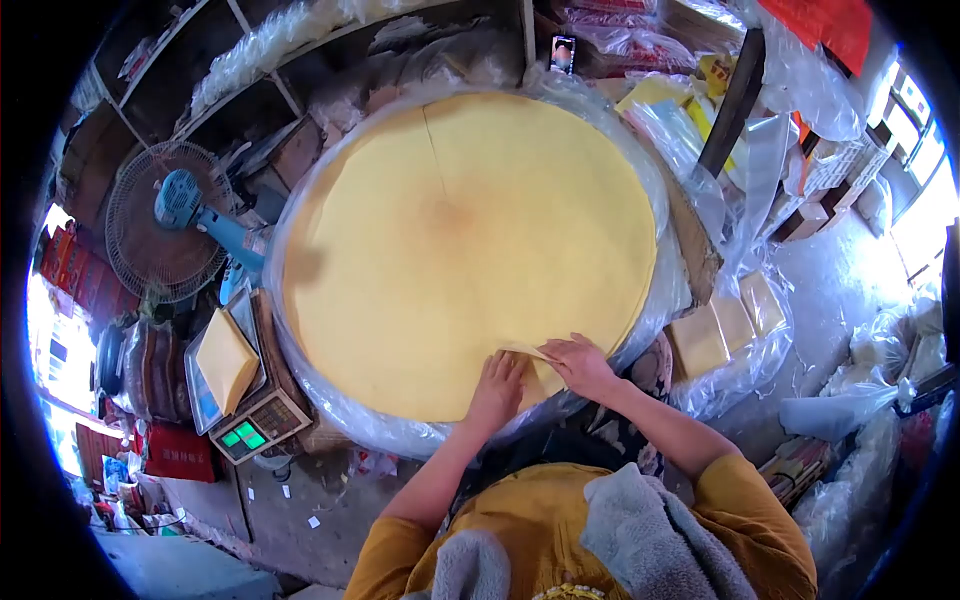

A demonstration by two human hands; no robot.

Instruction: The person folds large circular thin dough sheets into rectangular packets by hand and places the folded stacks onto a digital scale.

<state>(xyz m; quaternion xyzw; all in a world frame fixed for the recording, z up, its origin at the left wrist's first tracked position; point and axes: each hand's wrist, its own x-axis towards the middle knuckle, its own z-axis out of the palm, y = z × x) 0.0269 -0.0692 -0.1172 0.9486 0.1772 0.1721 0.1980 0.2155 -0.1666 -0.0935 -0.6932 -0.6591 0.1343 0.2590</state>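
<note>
A very large, round, thin yellow sheet [400, 280], like a flat pancake, lies spread in front of me. It has a darker brownish patch near its middle and a slit toward the far edge. At the near edge a part of the sheet is lifted and folded up between my hands. My left hand [497, 385] grips the left end of this fold, its fingers curled at the sheet. My right hand [580, 366] pinches the right end of the fold close to the rim. Clear plastic [672, 270] shows around the sheet's edge.
To the left, a folded yellow stack [227, 358] lies on a scale [262, 425] with a green display, beside a blue fan [180, 205]. Folded yellow packs [712, 335] in plastic sit at the right. A phone [562, 54] stands behind the sheet.
</note>
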